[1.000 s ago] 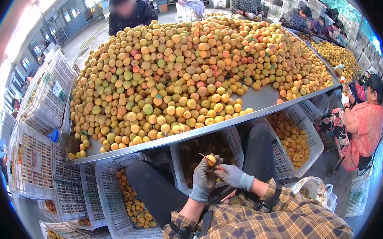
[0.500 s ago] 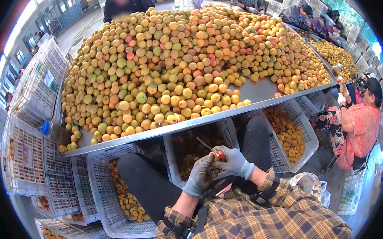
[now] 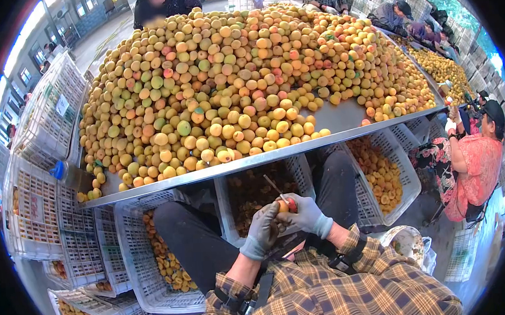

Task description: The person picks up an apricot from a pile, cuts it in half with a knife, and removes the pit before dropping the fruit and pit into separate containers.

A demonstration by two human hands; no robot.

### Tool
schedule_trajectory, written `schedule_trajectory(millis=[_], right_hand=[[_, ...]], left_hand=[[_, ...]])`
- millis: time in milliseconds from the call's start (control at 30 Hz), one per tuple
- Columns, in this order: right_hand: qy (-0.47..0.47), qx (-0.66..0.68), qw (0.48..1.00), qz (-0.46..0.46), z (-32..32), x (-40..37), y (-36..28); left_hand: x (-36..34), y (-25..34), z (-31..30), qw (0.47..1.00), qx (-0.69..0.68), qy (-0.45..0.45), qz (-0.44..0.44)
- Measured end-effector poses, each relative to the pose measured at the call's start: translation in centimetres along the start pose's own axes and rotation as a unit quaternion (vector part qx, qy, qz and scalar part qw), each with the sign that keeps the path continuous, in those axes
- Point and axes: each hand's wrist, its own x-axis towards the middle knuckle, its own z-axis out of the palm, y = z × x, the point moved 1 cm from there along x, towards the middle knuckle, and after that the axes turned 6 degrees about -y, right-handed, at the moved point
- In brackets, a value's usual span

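Three plastic crates stand under the table's near edge as seen from the hands: the left crate (image 3: 134, 258) at 8 o'clock with halved apricots, the middle crate (image 3: 221, 207) at 12, its contents dark and shadowed, and the right crate (image 3: 410, 193) between 2 and 3 with more halves. One apricot (image 3: 282, 207) sits between the hands, below the metal rim of the table (image 3: 341, 115). The gloved left hand (image 3: 263, 229) has its fingers closed round the fruit; the gloved right hand (image 3: 307, 214) has its fingers clenched on one red-handled knife (image 3: 276, 188), blade toward 11. Beyond the rim lies an apricot heap (image 3: 232, 79), too many to count; bare metal shows at 1 o'clock. One blue-capped bottle (image 3: 73, 175) leans near 10, one white bucket (image 3: 402, 238) stands between 3 and 4.
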Motion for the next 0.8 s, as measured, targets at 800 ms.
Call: schedule_trajectory(millis=[800], right_hand=[[0.024,0.322,0.946,-0.012,0.2,-0.6,0.8]], left_hand=[[1.5,-1.7,-1.2,0.977,-0.205,0.031,0.046]])
